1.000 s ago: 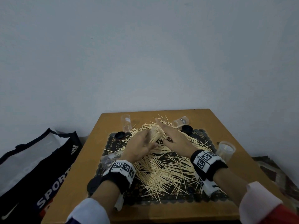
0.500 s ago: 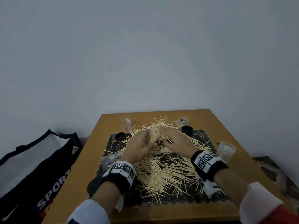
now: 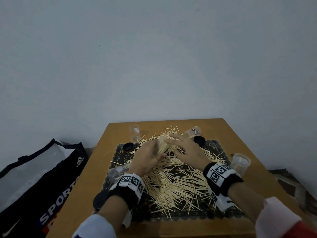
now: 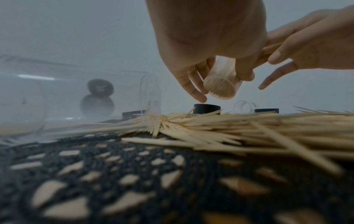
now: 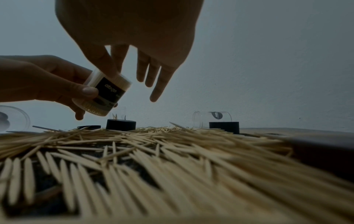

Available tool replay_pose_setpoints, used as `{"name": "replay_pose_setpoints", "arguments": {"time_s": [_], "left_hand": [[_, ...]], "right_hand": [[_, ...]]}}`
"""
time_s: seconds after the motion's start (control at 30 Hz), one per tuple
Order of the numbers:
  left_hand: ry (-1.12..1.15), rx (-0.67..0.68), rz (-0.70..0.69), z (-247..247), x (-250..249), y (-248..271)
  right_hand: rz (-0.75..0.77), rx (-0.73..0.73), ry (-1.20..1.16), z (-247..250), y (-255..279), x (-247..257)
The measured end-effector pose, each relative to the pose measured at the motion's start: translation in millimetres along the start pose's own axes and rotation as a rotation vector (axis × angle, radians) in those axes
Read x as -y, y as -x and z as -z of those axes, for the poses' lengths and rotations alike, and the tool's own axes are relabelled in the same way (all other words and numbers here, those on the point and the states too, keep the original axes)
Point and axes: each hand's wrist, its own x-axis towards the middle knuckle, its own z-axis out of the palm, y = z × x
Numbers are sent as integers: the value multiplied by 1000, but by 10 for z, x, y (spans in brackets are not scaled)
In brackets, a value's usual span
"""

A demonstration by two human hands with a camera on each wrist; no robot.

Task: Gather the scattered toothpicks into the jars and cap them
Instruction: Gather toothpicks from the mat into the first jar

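Right now your left hand (image 3: 147,156) grips a clear jar (image 5: 107,97) packed with toothpicks, thumb on its label and fingers curled round the far side, holding it tilted above the heap. Your right hand (image 3: 187,148) sits at the jar's mouth, thumb and forefinger pressed onto the toothpick ends while the other fingers (image 5: 155,78) fan out loose. Judging by how full the jar looks, you are tamping the bundle level before capping. Press the tips down evenly and bring the jar closer to upright so none slide out. A black cap (image 5: 121,124) stands just below the jar on the dark lace mat (image 4: 114,174); a second cap (image 5: 224,126) sits further right, beside an empty jar on its side (image 3: 193,132). Plenty of toothpicks (image 3: 173,182) lie scattered across the mat, with one empty jar upright at the back left (image 3: 134,135) and another at the right edge of the table (image 3: 240,163). Seat the cap squarely, watching for stray tips caught under its rim.
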Motion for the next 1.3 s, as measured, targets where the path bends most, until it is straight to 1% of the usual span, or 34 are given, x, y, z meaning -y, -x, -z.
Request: {"name": "replay_pose_setpoints", "arguments": {"time_s": [0.13,0.23,0.33,0.4,0.47,0.53,0.6,0.67,0.73,0.83,0.93,1.13,1.2,1.3], "left_hand": [[-14,17,-16,-3,10,11],[-38,13,-4,6,31,16],[-53,25,9,23,-10,18],[-68,35,11,32,-36,21],[-84,25,27,42,-33,22],[-109,15,45,50,-23,23],[-131,13,57,50,-18,23],[-137,6,71,46,-12,21],[-143,7,80,41,-7,19],[-150,15,79,33,-3,10],[-155,9,71,30,3,10],[-153,-42,70,15,72,10],[-151,-42,63,13,79,5],[-141,-23,42,1,66,0]], "right_hand": [[-37,23,35,-5,-1,-28],[-3,-16,19,3,-12,-22],[10,2,8,-17,-9,-30],[-9,6,9,-13,-7,-22],[-33,-36,21,2,-11,-3],[-69,-52,88,18,-11,6],[-137,35,186,10,-4,-27],[-220,182,271,-16,-1,-64],[-275,291,293,-38,-5,-78],[-293,328,281,-40,-13,-74],[-277,292,312,-50,-18,-72],[-296,82,283,-37,-17,-76],[-310,22,272,-28,-14,-92],[-272,-40,249,-22,-13,-102]]}}
